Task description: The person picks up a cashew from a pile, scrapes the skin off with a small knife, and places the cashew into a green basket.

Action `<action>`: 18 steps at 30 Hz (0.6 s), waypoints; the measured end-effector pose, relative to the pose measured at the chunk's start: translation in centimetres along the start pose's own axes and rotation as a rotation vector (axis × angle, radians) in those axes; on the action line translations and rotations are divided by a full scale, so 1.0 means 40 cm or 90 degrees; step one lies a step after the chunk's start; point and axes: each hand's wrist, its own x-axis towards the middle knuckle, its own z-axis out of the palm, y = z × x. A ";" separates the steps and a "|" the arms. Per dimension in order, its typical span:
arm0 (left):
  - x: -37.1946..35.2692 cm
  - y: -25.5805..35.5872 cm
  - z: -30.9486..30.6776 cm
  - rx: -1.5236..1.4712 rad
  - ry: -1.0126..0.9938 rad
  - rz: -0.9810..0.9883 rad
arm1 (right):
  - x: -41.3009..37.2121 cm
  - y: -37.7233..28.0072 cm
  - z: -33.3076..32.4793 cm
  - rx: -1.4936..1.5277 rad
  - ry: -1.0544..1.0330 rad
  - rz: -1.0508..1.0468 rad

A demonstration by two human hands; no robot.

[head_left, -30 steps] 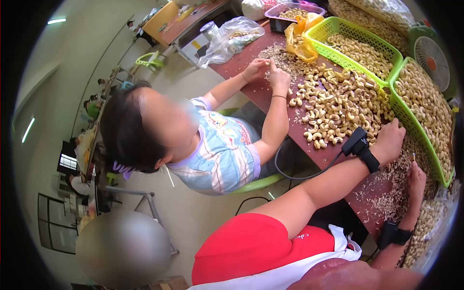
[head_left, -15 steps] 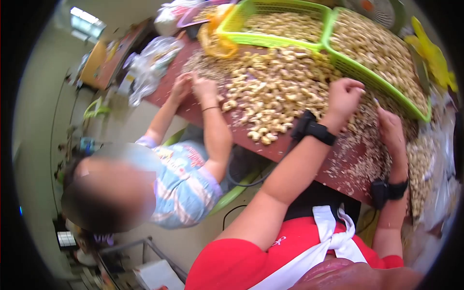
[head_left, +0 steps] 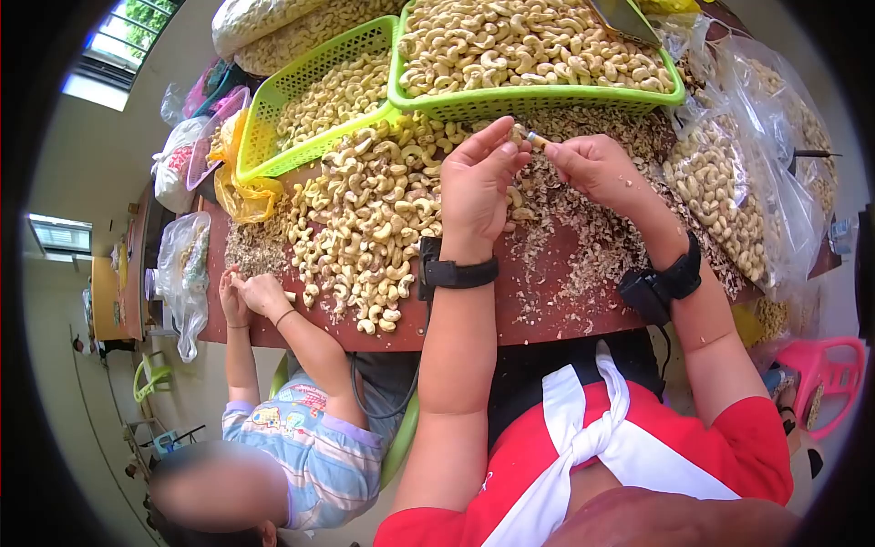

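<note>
Plastic, cloth and a smooth tabletop.
Matt, perforated plastic is seen in the long lime-green rectangular basket; glossy, crinkled clear film in the bulging transparent plastic bag; soft matt cloth in the knotted white apron tie.

Cashews — before 2 baskets — on table.

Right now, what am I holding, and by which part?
Your right hand pinches a slim tool by the end farther from your left hand; what that holds is too small to tell.

Pink plastic chair at right, barred window upper left, distant green chair
</note>
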 end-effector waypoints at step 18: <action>-0.007 0.003 0.005 -0.074 -0.031 -0.005 | -0.013 -0.006 0.000 0.031 -0.044 -0.014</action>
